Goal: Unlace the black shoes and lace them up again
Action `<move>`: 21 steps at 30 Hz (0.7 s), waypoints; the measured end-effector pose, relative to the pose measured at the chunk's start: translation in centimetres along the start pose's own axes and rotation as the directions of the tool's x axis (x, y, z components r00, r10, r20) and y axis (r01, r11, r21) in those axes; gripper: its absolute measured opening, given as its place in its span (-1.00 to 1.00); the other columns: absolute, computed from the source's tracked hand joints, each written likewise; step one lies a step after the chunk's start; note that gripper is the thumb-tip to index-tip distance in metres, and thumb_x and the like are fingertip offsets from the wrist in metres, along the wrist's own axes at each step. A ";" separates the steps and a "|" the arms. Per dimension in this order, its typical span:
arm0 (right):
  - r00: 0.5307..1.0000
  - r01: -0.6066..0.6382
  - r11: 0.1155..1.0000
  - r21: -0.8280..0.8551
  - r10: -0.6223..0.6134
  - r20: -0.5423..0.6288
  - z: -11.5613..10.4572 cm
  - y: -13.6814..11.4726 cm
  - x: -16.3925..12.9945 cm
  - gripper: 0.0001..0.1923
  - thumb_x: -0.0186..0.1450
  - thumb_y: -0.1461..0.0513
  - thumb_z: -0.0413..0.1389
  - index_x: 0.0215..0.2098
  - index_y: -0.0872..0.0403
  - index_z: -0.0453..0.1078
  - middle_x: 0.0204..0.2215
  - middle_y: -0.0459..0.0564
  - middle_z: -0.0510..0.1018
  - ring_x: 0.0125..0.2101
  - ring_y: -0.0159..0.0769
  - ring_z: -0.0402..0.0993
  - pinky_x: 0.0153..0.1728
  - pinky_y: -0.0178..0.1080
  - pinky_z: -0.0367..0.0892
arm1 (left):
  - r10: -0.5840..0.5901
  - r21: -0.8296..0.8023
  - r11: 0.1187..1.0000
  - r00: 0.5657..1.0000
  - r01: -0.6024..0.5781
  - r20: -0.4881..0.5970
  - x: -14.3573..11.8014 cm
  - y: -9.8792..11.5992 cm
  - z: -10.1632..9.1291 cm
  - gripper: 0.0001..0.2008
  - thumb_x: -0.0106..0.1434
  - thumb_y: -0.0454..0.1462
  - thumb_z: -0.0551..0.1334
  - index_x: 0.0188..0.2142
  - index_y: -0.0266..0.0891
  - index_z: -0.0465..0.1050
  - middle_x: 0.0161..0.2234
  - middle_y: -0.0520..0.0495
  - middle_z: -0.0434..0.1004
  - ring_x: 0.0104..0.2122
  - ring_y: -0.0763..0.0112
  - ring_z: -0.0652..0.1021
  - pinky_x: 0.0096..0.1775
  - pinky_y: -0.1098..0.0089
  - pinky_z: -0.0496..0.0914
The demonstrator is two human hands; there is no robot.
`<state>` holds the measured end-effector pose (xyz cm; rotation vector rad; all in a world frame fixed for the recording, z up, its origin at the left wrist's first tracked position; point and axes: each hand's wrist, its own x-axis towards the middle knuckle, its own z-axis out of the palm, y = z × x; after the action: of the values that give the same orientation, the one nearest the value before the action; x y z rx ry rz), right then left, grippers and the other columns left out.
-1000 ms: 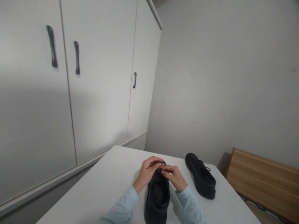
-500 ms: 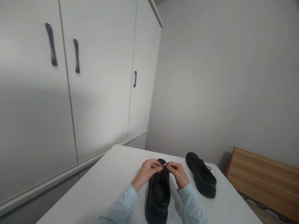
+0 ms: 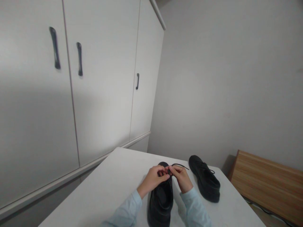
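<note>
Right now both hands meet over the near black shoe (image 3: 161, 197), the left hand (image 3: 155, 177) and the right hand (image 3: 181, 176) each pinched narrow on the black lace (image 3: 180, 165), fingertips touching just above the shoe's tongue. From the pinch a loose end of lace arcs away to the right, toward the second black shoe (image 3: 205, 183), which lies apart from the hands on the white table (image 3: 113, 186). Below the grip the held shoe rests on the table between the two light blue sleeves (image 3: 193, 209).

head camera looks forward and down over the near table (image 3: 113, 189).
</note>
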<state>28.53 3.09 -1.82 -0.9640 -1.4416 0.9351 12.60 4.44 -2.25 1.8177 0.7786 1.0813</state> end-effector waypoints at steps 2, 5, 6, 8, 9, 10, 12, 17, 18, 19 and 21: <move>1.000 -0.019 1.000 0.016 0.019 0.006 0.0 0.0 -0.1 -0.67 0.13 0.03 0.18 -0.56 0.13 0.50 -0.58 -0.06 0.44 -0.46 -0.31 0.32 -0.38 -0.27 0.21 | 0.025 0.031 0.999 0.999 -0.025 -0.022 -0.1 0.2 0.2 -0.85 0.08 -0.24 0.24 -0.42 -0.33 0.44 -0.51 0.01 0.39 -0.48 0.47 0.37 -0.42 0.49 0.22; 0.999 -0.036 0.997 0.072 0.036 0.002 0.1 0.0 -0.3 -0.71 0.12 0.05 0.20 -0.49 0.12 0.53 -0.53 -0.04 0.47 -0.40 -0.29 0.34 -0.34 -0.27 0.23 | 0.095 0.106 0.991 0.991 -0.085 -0.091 -0.2 0.3 0.4 -0.93 0.10 -0.30 0.19 -0.42 -0.29 0.38 -0.49 0.02 0.39 -0.45 0.46 0.39 -0.38 0.49 0.25; 0.999 -0.038 0.995 0.090 0.038 0.003 0.1 -0.1 -0.3 -0.73 0.12 0.06 0.21 -0.46 0.12 0.54 -0.51 -0.04 0.48 -0.38 -0.29 0.35 -0.33 -0.27 0.23 | 0.120 0.145 0.984 0.986 -0.102 -0.120 -0.3 0.4 0.4 -0.96 0.10 -0.32 0.17 -0.43 -0.27 0.36 -0.48 0.02 0.40 -0.44 0.45 0.40 -0.36 0.48 0.25; 0.999 -0.049 0.991 0.128 0.048 0.011 0.1 -0.2 -0.4 -0.74 0.12 0.07 0.21 -0.40 0.11 0.55 -0.45 -0.02 0.50 -0.36 -0.29 0.37 -0.32 -0.28 0.25 | 0.153 0.218 0.969 0.975 -0.115 -0.161 -0.3 0.4 0.5 -0.98 0.10 -0.35 0.15 -0.43 -0.24 0.35 -0.47 0.03 0.41 -0.43 0.43 0.41 -0.34 0.47 0.25; 0.998 -0.059 0.987 0.152 0.057 0.017 0.0 -0.3 -0.4 -0.74 0.12 0.07 0.21 -0.38 0.10 0.56 -0.43 -0.02 0.51 -0.36 -0.29 0.37 -0.31 -0.27 0.25 | 0.156 0.241 0.964 0.973 -0.113 -0.170 -0.3 0.4 0.4 -0.97 0.11 -0.35 0.15 -0.43 -0.23 0.35 -0.47 0.04 0.42 -0.42 0.42 0.42 -0.34 0.46 0.25; 0.997 -0.070 0.981 0.180 0.067 0.023 0.0 -0.4 -0.4 -0.74 0.11 0.07 0.22 -0.36 0.09 0.56 -0.41 -0.01 0.51 -0.36 -0.29 0.38 -0.31 -0.27 0.26 | 0.155 0.247 0.963 0.974 -0.111 -0.167 -0.3 0.5 0.3 -0.97 0.11 -0.34 0.15 -0.42 -0.21 0.36 -0.46 0.04 0.44 -0.42 0.41 0.43 -0.33 0.46 0.25; 0.995 -0.096 0.965 0.242 0.092 0.027 -0.3 -0.5 -0.4 -0.73 0.09 0.06 0.24 -0.38 0.09 0.56 -0.39 0.01 0.52 -0.34 -0.28 0.39 -0.29 -0.25 0.28 | 0.148 0.217 0.969 0.979 -0.116 -0.137 -0.3 0.7 0.1 -0.95 0.12 -0.30 0.18 -0.39 -0.19 0.41 -0.44 0.02 0.48 -0.40 0.38 0.46 -0.31 0.44 0.27; 0.984 -0.170 0.915 0.365 0.178 0.012 -0.9 -0.3 -0.3 -0.69 -0.01 0.02 0.30 -0.50 0.12 0.55 -0.37 0.06 0.55 -0.32 -0.25 0.42 -0.26 -0.19 0.32 | 0.146 0.158 0.978 0.987 -0.133 -0.073 -0.2 1.2 -1.6 -0.88 0.08 -0.19 0.28 -0.38 -0.15 0.54 -0.42 -0.06 0.54 -0.34 0.25 0.47 -0.22 0.36 0.27; 0.981 -0.183 0.908 0.377 0.192 0.015 -1.1 -0.2 -0.3 -0.68 -0.02 0.02 0.30 -0.50 0.12 0.55 -0.38 0.06 0.56 -0.33 -0.25 0.43 -0.26 -0.19 0.33 | 0.147 0.162 0.978 0.987 -0.134 -0.070 -0.2 1.1 -1.9 -0.87 0.08 -0.17 0.28 -0.40 -0.14 0.55 -0.43 -0.08 0.53 -0.33 0.24 0.46 -0.21 0.35 0.26; 0.979 -0.194 0.902 0.386 0.201 0.022 -1.2 -0.2 -0.3 -0.68 -0.03 0.02 0.31 -0.49 0.13 0.55 -0.39 0.07 0.56 -0.33 -0.25 0.44 -0.26 -0.18 0.33 | 0.147 0.163 0.978 0.987 -0.134 -0.071 -0.1 1.0 -2.3 -0.85 0.10 -0.16 0.26 -0.42 -0.15 0.55 -0.44 -0.08 0.52 -0.32 0.24 0.45 -0.21 0.34 0.26; 0.977 -0.208 0.887 0.413 0.210 0.043 -1.5 -0.1 -0.3 -0.68 -0.01 0.03 0.30 -0.49 0.13 0.54 -0.40 0.07 0.57 -0.33 -0.25 0.46 -0.24 -0.18 0.33 | 0.133 0.142 0.983 0.987 -0.119 -0.093 0.1 0.6 -2.8 -0.80 0.15 -0.13 0.21 -0.44 -0.18 0.53 -0.43 -0.08 0.49 -0.33 0.27 0.43 -0.23 0.36 0.26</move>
<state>29.99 2.81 -1.72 -0.8053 -1.0823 1.3373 10.19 5.24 -0.95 1.9612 0.8239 1.2377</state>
